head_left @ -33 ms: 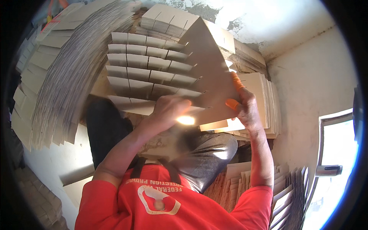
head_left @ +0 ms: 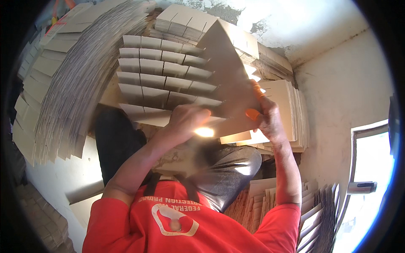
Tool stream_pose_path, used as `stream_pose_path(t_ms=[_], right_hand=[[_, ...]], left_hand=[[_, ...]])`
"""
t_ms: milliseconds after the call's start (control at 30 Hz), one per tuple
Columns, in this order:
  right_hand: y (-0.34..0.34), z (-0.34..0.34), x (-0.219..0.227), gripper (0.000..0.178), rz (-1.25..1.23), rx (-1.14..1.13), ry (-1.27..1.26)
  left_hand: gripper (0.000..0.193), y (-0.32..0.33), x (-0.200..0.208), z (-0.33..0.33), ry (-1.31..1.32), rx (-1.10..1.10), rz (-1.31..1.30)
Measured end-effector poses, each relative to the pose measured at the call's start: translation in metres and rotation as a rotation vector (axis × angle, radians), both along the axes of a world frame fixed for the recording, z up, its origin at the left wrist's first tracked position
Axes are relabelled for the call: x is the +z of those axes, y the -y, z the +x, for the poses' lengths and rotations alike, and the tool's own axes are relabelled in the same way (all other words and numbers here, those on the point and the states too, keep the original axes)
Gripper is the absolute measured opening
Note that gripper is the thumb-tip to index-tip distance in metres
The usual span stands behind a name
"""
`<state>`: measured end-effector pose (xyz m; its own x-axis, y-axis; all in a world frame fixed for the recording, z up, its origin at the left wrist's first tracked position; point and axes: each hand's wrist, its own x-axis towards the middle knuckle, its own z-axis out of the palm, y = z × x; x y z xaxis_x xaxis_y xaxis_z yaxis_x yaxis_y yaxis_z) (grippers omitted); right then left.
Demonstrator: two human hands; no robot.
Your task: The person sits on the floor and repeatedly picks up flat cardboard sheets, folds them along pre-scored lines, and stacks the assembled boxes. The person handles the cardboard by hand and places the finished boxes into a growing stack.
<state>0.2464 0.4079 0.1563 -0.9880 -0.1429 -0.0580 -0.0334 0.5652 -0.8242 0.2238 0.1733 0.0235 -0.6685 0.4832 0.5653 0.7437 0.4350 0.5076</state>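
Several slotted cardboard strips (head_left: pixel 152 68) stand on edge in rows, one behind another, in front of me. A larger cardboard sheet (head_left: pixel 232 80) is tilted across their right ends, which meet its slots. My right hand (head_left: pixel 269 119) grips this sheet by its right edge, thumb on the near face, with orange coverings on the finger and thumb. My left hand (head_left: pixel 185 122) is closed at the nearest strip (head_left: pixel 154 117), close to the sheet's lower edge; an orange covering shows on its thumb. The left fingertips are partly hidden behind the cardboard.
A long curved stack of cardboard pieces (head_left: pixel 80 80) lies to the left. More slotted pieces (head_left: pixel 185 22) are stacked at the back, with upright sheets (head_left: pixel 289 114) at right. Standing cardboard pieces (head_left: pixel 312 219) fill the lower right, beside a bright opening (head_left: pixel 369 164). My bent legs (head_left: pixel 230 168) are below.
The right hand and the sheet's right edge have shifted slightly left, tilting the sheet a little more. My left hand has stayed almost still.
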Motion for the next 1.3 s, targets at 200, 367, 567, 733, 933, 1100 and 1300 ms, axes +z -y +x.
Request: stream_pose_path(t_ms=[200, 367, 567, 733, 933, 1100, 1300], right_hand=[[0.020, -0.007, 0.009, 0.089, 0.199, 0.037, 0.065], [0.026, -0.010, 0.019, 0.094, 0.254, 0.108, 0.074], [0.011, -0.001, -0.021, 0.095, 0.308, 0.112, -0.053], [0.012, 0.019, -0.033, 0.089, 0.486, 0.269, -0.467], [0.039, 0.011, -0.075, 0.070, 0.458, 0.126, 0.036], [-0.009, 0.009, -0.061, 0.038, 0.522, 0.103, -0.383], [-0.177, -0.013, -0.079, 0.048, 1.159, -0.527, -0.621]], left_hand=[[0.017, -0.001, -0.001, -0.001, 0.017, 0.037, -0.010], [0.016, -0.003, -0.007, -0.001, 0.022, 0.029, 0.029], [0.015, -0.006, 0.004, 0.002, 0.035, 0.048, 0.034], [0.014, -0.004, 0.003, 0.008, 0.070, 0.015, 0.040], [0.015, -0.008, -0.001, 0.009, 0.044, -0.008, 0.083], [0.016, -0.004, 0.009, 0.008, 0.021, 0.005, 0.055], [0.019, -0.013, 0.013, -0.006, -0.182, -0.034, 0.035]])
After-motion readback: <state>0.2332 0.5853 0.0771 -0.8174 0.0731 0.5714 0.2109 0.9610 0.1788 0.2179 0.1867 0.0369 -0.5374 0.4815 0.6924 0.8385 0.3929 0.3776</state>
